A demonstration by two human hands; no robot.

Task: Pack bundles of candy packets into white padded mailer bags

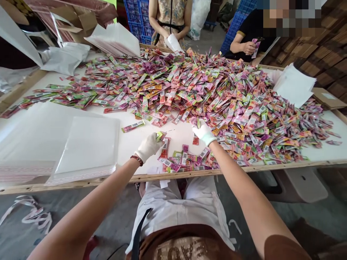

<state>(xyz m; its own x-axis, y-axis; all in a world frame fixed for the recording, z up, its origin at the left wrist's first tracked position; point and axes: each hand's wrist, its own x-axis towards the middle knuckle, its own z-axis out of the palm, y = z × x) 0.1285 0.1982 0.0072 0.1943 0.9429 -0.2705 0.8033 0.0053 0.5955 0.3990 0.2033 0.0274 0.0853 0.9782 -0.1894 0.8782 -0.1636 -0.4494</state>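
My left hand [148, 147], in a white glove with a beaded bracelet at the wrist, is closed around some green-and-pink snack sachets [160, 136] just above the table. To its right, my gloved right hand [204, 133] reaches to the near edge of the heap and pinches a pink and green sachet [194, 122]. Below and between the hands, a small group of loose sachets [184, 155] lies by the table's front edge. A large heap of mixed pink, purple, orange and green sachets [173, 83] spreads behind both hands.
Clear plastic bags with adhesive strips [89, 144] lie flat at left. More white bags stand at back left [116, 38] and right [295, 85]. Across the table, one person [170, 18] holds a white bag; another person's hand [248, 48] holds sachets. A wooden rim [217, 172] edges the table.
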